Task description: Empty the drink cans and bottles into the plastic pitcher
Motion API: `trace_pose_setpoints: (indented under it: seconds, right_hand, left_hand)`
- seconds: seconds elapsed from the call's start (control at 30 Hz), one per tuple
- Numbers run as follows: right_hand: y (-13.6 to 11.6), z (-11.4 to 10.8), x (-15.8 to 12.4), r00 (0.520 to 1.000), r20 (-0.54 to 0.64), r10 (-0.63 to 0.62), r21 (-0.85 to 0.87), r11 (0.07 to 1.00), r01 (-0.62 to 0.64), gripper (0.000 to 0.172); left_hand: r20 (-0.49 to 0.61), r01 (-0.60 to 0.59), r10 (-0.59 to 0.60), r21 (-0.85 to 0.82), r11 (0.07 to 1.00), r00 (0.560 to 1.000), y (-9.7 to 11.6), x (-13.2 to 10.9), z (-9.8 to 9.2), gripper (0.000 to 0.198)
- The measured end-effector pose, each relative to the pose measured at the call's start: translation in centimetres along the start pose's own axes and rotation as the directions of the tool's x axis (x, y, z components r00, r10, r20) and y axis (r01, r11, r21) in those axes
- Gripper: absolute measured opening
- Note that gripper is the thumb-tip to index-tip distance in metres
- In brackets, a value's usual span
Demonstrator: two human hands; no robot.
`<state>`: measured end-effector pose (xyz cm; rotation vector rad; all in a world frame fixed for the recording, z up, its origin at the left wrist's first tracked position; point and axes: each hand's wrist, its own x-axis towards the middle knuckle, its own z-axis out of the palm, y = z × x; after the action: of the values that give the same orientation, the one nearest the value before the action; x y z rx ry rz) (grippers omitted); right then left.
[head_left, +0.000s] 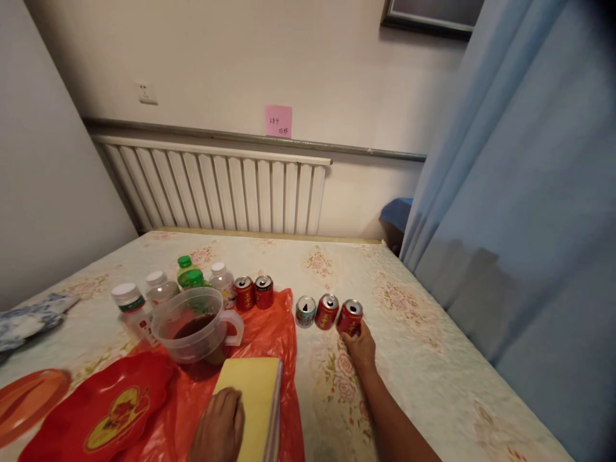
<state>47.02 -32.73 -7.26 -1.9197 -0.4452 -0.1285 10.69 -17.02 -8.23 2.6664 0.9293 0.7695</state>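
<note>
My right hand (pixel 360 346) reaches forward, its fingers closed around a red drink can (pixel 351 316) standing at the right end of a short row. Beside it stand another red can (pixel 327 311) and a white-green can (pixel 305 311). My left hand (pixel 217 428) rests near the front edge, fingers curled down on a yellow pad (pixel 255 398) that lies on an orange plastic bag (pixel 274 327). A clear measuring jug (pixel 195 324) with dark liquid stands on the bag beyond the pad.
Two more red cans (pixel 253 292) and several small bottles (pixel 163 289) with white or green caps stand behind the jug. A red tray (pixel 103 410) and an orange plate (pixel 29 398) lie at left. A radiator (pixel 216 192) lines the wall; a blue curtain (pixel 520 192) hangs at right.
</note>
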Motion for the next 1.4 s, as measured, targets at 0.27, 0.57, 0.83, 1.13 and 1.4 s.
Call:
trace_pose_setpoints:
  seconds: [0.27, 0.57, 0.83, 1.13, 1.4]
  right_hand:
    - [-0.63, -0.17, 0.04, 0.999, 0.021, -0.027, -0.048, 0.998, 0.028, 0.067]
    - [-0.69, -0.09, 0.01, 0.999, 0.019, -0.043, -0.053, 0.998, 0.044, 0.06]
    - [-0.48, -0.03, 0.03, 0.998, 0.029, -0.064, -0.074, 0.995, 0.066, 0.054]
    - [-0.06, 0.12, 0.12, 0.997, 0.022, -0.079, -0.101, 0.992, 0.08, 0.058]
    - [0.06, 0.14, 0.13, 0.996, 0.032, -0.08, -0.121, 0.989, 0.083, 0.061]
  left_hand:
    - [-0.002, 0.005, -0.005, 0.012, 1.0, 1.0, -0.04, -0.05, 0.07, 0.021]
    - [-0.02, -0.008, 0.008, 0.006, 1.0, 1.0, -0.03, -0.03, -0.09, 0.021]
    - [-0.011, -0.027, 0.027, 0.006, 1.0, 1.0, -0.24, -0.02, 0.14, 0.022]
    - [-0.039, -0.049, 0.05, 0.035, 0.998, 0.998, -0.56, -0.16, 0.53, 0.021]
    - [-0.032, -0.033, 0.034, 0.03, 0.999, 0.999, -0.57, -0.16, 0.66, 0.02]
